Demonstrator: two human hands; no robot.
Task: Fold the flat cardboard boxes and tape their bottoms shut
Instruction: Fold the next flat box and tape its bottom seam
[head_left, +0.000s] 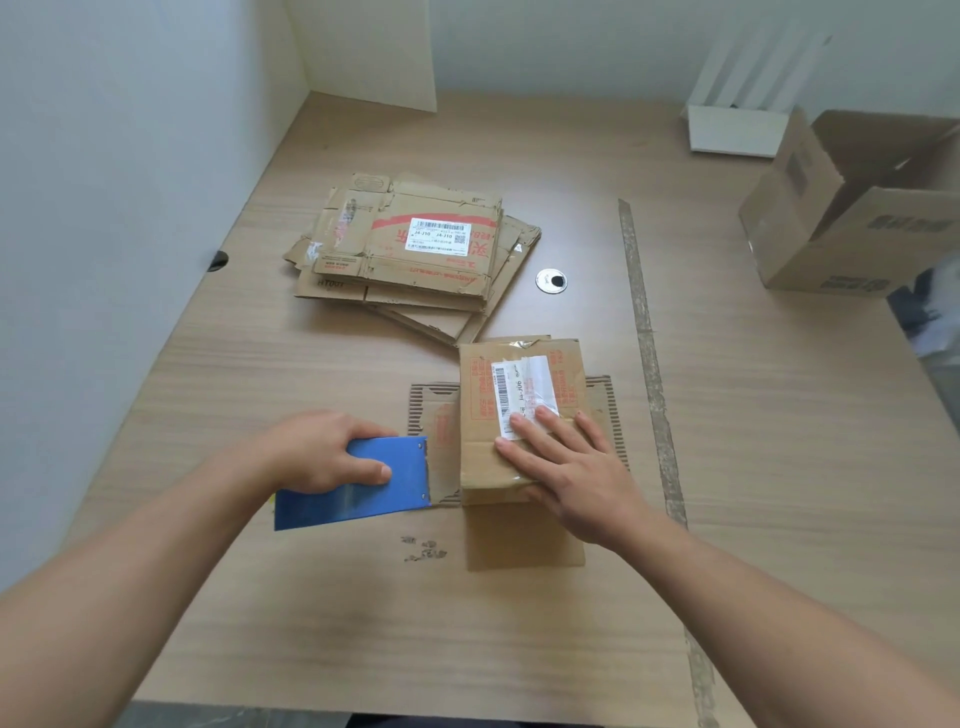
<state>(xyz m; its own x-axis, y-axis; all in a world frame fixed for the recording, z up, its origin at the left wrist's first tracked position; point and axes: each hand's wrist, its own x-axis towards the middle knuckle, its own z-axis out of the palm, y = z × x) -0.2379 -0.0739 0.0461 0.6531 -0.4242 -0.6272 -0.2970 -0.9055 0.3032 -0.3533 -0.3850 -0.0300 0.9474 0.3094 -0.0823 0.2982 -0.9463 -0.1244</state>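
A small brown cardboard box (519, 379) with a white barcode label and red print stands in front of me, its flaps spread flat on the table. My right hand (563, 470) presses flat on its top, fingers straight. To its left, my left hand (324, 452) grips a blue tape dispenser (363, 486), whose toothed edge touches the box's left flap. A stack of flat cardboard boxes (415, 254) lies further back, the top one with a white label.
A larger open cardboard box (852, 208) stands at the far right. A white stand (737, 130) sits at the back wall. A round metal cable grommet (551, 281) is set in the wooden table (779, 441). A worn tape strip (647, 338) runs along the table.
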